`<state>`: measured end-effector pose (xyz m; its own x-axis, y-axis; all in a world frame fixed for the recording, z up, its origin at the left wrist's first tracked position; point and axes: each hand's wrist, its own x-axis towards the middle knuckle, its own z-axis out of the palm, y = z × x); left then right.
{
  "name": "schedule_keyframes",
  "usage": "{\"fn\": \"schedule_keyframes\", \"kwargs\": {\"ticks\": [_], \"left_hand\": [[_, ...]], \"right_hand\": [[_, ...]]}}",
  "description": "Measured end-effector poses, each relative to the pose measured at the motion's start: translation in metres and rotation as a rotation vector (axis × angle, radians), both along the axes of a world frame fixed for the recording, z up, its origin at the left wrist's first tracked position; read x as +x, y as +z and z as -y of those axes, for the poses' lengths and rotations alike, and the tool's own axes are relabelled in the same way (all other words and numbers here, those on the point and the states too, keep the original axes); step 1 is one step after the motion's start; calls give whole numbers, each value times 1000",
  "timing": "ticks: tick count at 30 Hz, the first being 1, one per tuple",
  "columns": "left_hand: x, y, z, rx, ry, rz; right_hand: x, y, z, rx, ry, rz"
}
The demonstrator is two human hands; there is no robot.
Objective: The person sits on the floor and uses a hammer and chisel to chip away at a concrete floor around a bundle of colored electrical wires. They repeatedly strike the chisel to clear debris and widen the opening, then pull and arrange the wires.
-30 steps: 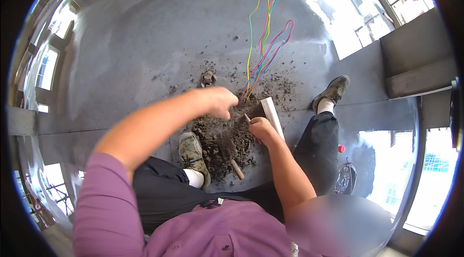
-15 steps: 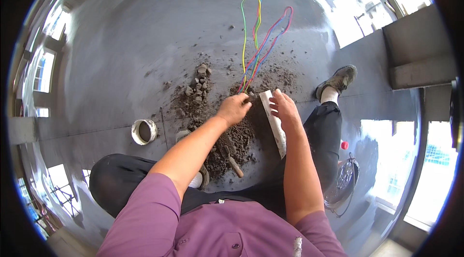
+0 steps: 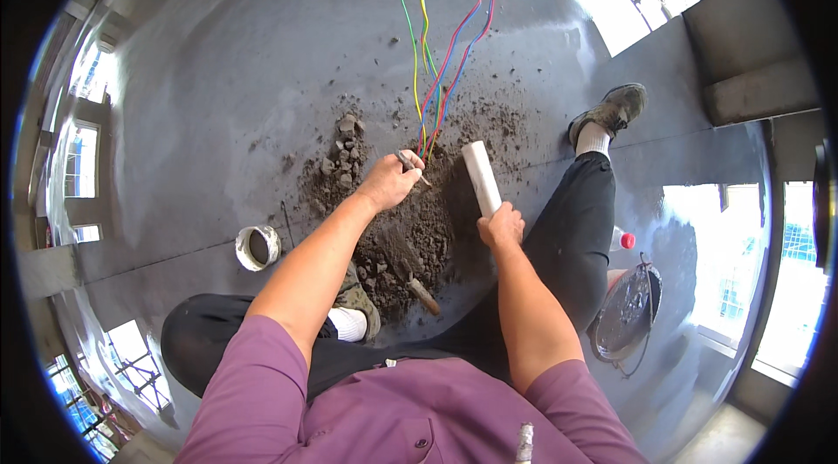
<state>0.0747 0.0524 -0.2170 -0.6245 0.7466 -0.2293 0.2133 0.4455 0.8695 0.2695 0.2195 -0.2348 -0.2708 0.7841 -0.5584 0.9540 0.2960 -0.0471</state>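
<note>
My left hand [image 3: 388,183] is closed around a slim dark stick-like tool [image 3: 404,160], whose lighter tip points at the dirt; its exact kind is unclear. Just beyond the fingers, thin red, blue, yellow and green wires [image 3: 443,97] rise from the rubble and stretch away over the floor. With my right hand [image 3: 502,226] I grip the near end of a white tube-like piece [image 3: 482,174], which slants away over the loose dirt [image 3: 423,233]. Between my forearms lies a trowel with a wooden handle [image 3: 423,296], its blade on the dirt.
Broken chunks [image 3: 345,150] are heaped left of the wires. A small whitish round container [image 3: 258,247] stands at the left. On the right are a bucket [image 3: 627,314] and a red-capped bottle [image 3: 625,240], near my outstretched leg [image 3: 576,219]. A concrete block [image 3: 759,89] stands at the far right.
My right hand, open beside the white piece before, has moved to its near end and closed on it. The slim tool now shows in my left hand. The view has shifted slightly.
</note>
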Motion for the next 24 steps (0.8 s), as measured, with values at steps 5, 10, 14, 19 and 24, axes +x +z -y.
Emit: {"fn": "schedule_keyframes", "kwargs": {"ticks": [5,10,14,19,24], "left_hand": [[7,9,-5,-25,-68,35],[6,12,-1,-35,-46,61],[4,13,-4,-83,-69,74],[3,-1,-8,2,-176,-93],[7,0,-2,29,-152,-30]], "right_hand": [[-8,16,45,319,418,-138],[17,31,137,-591,717,151],[42,-8,138,-557,733,57],[28,53,109,-526,696,-44],[68,205,75,-326,409,-1144]]}}
